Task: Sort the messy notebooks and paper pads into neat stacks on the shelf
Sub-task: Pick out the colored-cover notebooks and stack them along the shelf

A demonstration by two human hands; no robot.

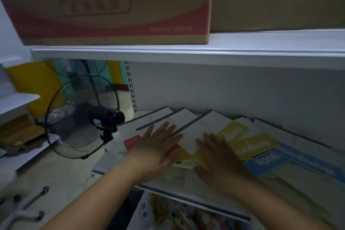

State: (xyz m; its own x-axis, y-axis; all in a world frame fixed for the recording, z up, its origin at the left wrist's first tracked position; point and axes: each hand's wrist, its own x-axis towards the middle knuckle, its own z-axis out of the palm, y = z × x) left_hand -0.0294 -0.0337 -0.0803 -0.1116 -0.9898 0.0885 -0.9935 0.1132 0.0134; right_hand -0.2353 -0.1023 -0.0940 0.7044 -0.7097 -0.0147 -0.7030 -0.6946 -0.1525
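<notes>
hands lie flat on the spilled notebooks (250,142) on the shelf (196,200): left hand (158,148) and right hand (219,158), both with fingers straight, gripping nothing. i'd judge it best to slide palms inward together (squaring edges as they meet). farther back, the white pads (188,117) fan out, long axes slanting toward the back right, dark spines leftward.

Print on box (104,5) and pads (255,145) is unreadable.
</notes>
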